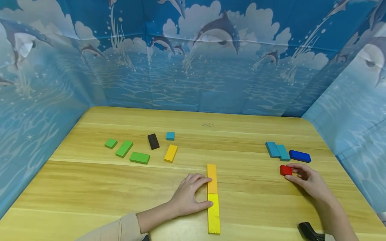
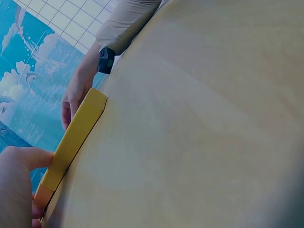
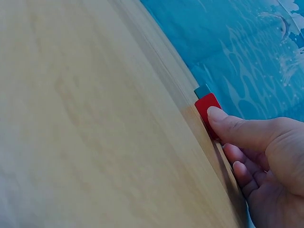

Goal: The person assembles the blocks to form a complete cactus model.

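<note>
Two long blocks, an orange-yellow block [image 1: 212,184] and a bright yellow block [image 1: 214,219], lie end to end in a line on the table. My left hand [image 1: 191,195] is at their left side, its thumb touching the yellow block and a fingertip touching the orange-yellow one. In the left wrist view the thumb rests against the side of the yellow block [image 2: 76,137]. Over on the right, my right hand [image 1: 310,179] pinches a small red block [image 1: 285,170] between thumb and fingers. The right wrist view shows the thumb on the red block's [image 3: 205,107] face.
Beyond the red block lie two light blue blocks [image 1: 272,149] side by side and a dark blue block [image 1: 300,156]. Green blocks [image 1: 139,158], a black block [image 1: 153,141], a small blue block [image 1: 170,136] and an orange-yellow block [image 1: 170,153] lie left. A dolphin-print curtain [image 1: 181,83] surrounds the table.
</note>
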Motion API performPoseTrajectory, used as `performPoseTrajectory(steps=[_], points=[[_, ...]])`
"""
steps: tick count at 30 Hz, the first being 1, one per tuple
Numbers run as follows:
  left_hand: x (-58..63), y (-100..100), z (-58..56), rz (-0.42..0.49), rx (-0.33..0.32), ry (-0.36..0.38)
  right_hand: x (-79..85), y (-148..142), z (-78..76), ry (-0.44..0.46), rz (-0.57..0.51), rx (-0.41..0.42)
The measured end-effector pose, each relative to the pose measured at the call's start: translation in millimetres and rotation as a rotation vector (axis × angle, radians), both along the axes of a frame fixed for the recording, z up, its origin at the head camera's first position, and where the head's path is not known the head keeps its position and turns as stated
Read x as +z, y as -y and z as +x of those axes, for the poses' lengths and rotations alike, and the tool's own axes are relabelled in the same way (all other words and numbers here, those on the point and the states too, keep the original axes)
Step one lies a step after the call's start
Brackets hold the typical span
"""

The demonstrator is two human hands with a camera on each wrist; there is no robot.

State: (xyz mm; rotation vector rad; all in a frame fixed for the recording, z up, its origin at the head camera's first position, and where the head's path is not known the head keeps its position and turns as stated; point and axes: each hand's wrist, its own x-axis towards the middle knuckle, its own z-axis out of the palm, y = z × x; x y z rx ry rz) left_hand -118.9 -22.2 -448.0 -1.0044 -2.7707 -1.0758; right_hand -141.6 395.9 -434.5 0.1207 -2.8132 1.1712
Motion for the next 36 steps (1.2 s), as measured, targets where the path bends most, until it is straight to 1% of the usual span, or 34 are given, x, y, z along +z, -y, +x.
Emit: performPoseTrajectory(steps=[4, 9, 12, 17, 21, 24, 29, 36], points=[[-0.2, 0.0, 0.2, 0.0, -0.001, -0.003, 4.6, 6.4, -1.3, 0.004, 0.014, 0.003], [0.2, 0.3, 0.1, -0.003, -0.001, 0.0, 14.3, 25.5, -5.7, -0.037, 0.007, 0.06], [0.8, 0.6, 0.1, -0.002, 0.0, 0.01, 20.5, 41.1, -9.8, -0.051, -0.01, 0.087], [1.1, 1.0, 0.5, -0.002, -0.001, 0.014, 27.1, 70.2, -20.9, -0.053, -0.079, 0.135], [1.2, 1.2, 0.6, -0.001, -0.002, 0.008, 28.4, 92.8, -33.3, -0.049, -0.112, 0.168], [0.9, 1.2, 0.6, 0.002, -0.004, 0.005, 28.2, 108.7, -42.6, -0.02, -0.117, 0.189], [-0.1, 0.9, 0.1, -0.008, -0.001, -0.006, 26.9, 134.1, -56.4, 0.016, -0.137, 0.257], [1.1, 0.8, -0.3, -0.025, 0.003, 0.016, 21.8, 164.9, -69.0, 0.031, -0.157, 0.323]])
